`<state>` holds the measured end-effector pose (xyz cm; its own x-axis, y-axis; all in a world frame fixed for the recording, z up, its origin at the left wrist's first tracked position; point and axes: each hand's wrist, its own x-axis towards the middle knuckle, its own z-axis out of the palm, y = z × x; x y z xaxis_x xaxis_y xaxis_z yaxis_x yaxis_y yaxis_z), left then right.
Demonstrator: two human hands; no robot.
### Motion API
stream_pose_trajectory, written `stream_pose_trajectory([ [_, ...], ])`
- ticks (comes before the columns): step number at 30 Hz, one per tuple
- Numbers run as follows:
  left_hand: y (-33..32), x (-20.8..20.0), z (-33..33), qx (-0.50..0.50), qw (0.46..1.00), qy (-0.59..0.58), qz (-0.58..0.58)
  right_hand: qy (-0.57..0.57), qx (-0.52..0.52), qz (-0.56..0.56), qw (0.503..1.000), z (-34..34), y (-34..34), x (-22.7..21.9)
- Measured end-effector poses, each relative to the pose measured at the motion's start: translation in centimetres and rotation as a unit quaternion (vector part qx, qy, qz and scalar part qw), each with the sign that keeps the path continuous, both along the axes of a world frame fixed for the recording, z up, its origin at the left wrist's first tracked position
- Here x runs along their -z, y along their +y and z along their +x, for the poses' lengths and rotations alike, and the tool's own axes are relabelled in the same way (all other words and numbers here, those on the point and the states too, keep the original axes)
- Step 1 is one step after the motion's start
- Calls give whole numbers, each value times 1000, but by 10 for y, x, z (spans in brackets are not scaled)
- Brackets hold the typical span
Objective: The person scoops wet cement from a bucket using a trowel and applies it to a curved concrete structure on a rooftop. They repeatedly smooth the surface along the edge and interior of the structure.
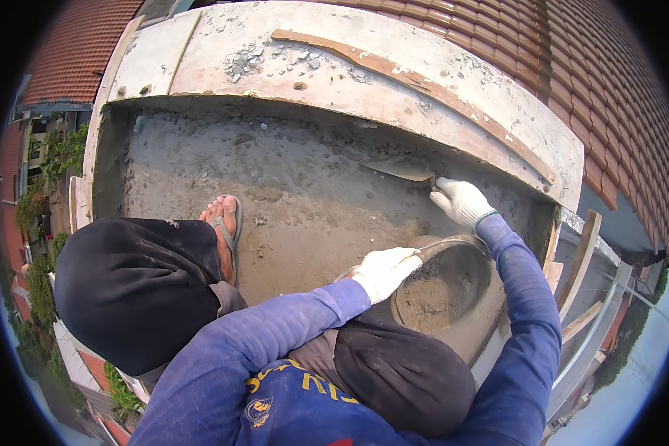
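My right hand [463,203], in a white knit glove, is closed round the handle of a trowel [403,170]. The trowel's pointed blade reaches left, low over the grey mortar along the far wall of the recess. Nearer to me, a dark round bucket [474,269] leans with its mouth facing up, and grey mortar [440,303] lies inside it. My left hand [385,273], gloved too, grips the bucket's rim on its left side. Its fingertips rest over the edge. Most of the trowel's handle is hidden in my right glove.
Rough cement floor [275,215] lies below me, with my sandalled foot [229,223] on it. A pale ledge [223,44] borders the far side, carrying a wooden strip [394,70] and loose rubble [245,61]. Tiled roofs [609,82] rise beyond. Wooden planks [578,260] stand at the right edge.
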<state>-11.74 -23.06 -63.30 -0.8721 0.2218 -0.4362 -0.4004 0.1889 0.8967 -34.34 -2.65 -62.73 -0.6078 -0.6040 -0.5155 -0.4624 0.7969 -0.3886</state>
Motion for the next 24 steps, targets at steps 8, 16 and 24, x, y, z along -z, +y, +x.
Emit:
stream_pose_trajectory([
  [8,-1,3,2,-5,1000,-5,14,42,88,-45,994,5,-29,12],
  [16,1,2,0,-16,999,-37,27,65,144,-50,986,15,-48,-31],
  [24,3,6,0,-22,998,-27,51,89,168,-95,977,24,-38,-40],
])
